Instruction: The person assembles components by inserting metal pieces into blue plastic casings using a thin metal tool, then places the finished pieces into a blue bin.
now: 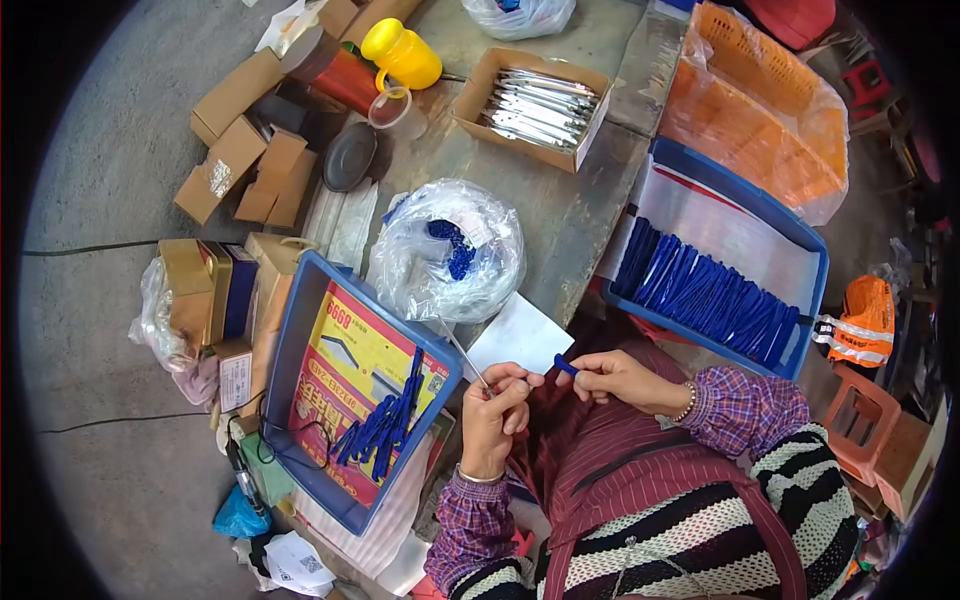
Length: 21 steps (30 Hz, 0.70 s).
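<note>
The left hand (492, 420) was curled around a thin metal rod (463, 352); the right hand (625, 382), just beside it, pinched a short blue piece (565, 365) between thumb and fingers. Beyond both hands, a white sheet (515, 332) and a clear plastic bag (405, 278) of blue parts lay on a worn grey tabletop (565, 225), with a cardboard box (510, 140) of silvery rods farther off. Left of the left hand lay a blue tray (290, 350); a fuller tray (760, 206) and an orange crate (745, 125) lay beyond the right hand, rightward. Concrete floor (120, 330) extended far to the left hand's left.
</note>
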Tool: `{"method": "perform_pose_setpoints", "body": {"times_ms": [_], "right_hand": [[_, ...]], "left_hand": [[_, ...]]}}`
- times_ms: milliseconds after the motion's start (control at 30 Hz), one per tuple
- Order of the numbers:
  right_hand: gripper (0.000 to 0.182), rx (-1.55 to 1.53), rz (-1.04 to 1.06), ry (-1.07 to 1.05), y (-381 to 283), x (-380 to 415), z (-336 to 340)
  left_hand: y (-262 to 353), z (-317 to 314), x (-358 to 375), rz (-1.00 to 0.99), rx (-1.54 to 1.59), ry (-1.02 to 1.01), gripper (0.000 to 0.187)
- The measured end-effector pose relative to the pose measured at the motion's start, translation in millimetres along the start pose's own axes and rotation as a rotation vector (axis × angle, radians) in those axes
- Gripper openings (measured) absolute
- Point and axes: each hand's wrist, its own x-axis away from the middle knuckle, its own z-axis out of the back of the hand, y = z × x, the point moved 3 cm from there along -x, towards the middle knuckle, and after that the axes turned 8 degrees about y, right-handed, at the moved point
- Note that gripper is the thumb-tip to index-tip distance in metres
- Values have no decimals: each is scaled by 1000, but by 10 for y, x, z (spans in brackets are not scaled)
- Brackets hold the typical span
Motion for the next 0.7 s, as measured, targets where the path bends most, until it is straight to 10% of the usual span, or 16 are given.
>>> {"method": "perform_pose_setpoints", "body": {"times_ms": [400,700], "right_hand": [[25,-7,-22,18,78,-172,-50],[24,127,-60,63,83,-230,-117]], "left_hand": [[112,-125,29,-161,-362,98,16],[214,-257,-43,-817,-1230,118,7]]}}
